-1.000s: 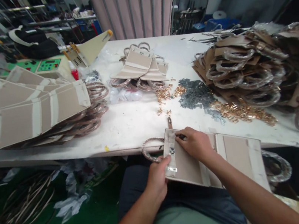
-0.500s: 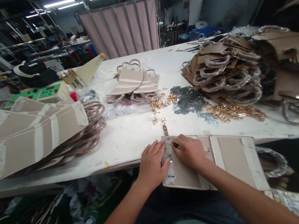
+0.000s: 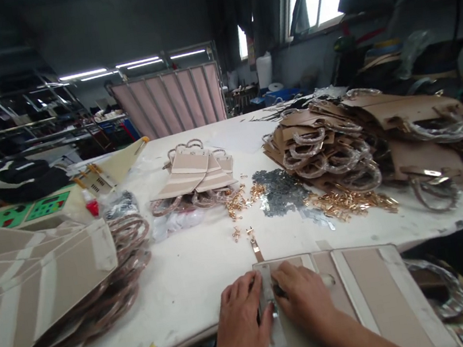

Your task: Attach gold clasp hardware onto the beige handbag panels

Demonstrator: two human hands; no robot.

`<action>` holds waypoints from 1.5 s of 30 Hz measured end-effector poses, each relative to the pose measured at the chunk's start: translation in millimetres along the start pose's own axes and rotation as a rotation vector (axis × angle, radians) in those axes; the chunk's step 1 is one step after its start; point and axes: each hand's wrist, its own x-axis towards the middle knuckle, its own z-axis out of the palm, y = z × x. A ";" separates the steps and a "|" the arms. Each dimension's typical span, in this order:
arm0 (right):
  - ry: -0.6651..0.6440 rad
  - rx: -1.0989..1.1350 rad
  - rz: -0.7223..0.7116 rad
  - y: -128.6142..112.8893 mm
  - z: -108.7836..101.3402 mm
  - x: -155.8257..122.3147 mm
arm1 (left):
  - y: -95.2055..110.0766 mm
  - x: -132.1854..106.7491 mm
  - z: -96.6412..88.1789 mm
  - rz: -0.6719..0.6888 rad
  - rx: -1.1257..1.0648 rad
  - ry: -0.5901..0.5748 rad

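A beige bag panel with pale tape strips lies open at the table's near edge. Across its left edge rests my left hand, fingers stretched out and flat, beside a small metal piece on the pale strip. My right hand is closed round a small hand tool; its pale end sticks out to the right and a dark part shows at the fingertips. I cannot make out its exact kind. Beyond the panel's top edge, a short brown strap with gold hardware points away.
Gold fittings and flat grey metal pieces lie in piles ahead. Bag parts with wrapped handles are stacked at the right, centre and left. A green-topped machine stands at the far left.
The view has tilted up, so the table and hands appear lower. Both hands stay at about the same spot on the panel, the right still gripping the tool.
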 end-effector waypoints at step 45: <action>-0.033 -0.103 0.460 159.5 -72.0 117.6 | -4.0 -4.7 6.2 0.007 -0.051 0.032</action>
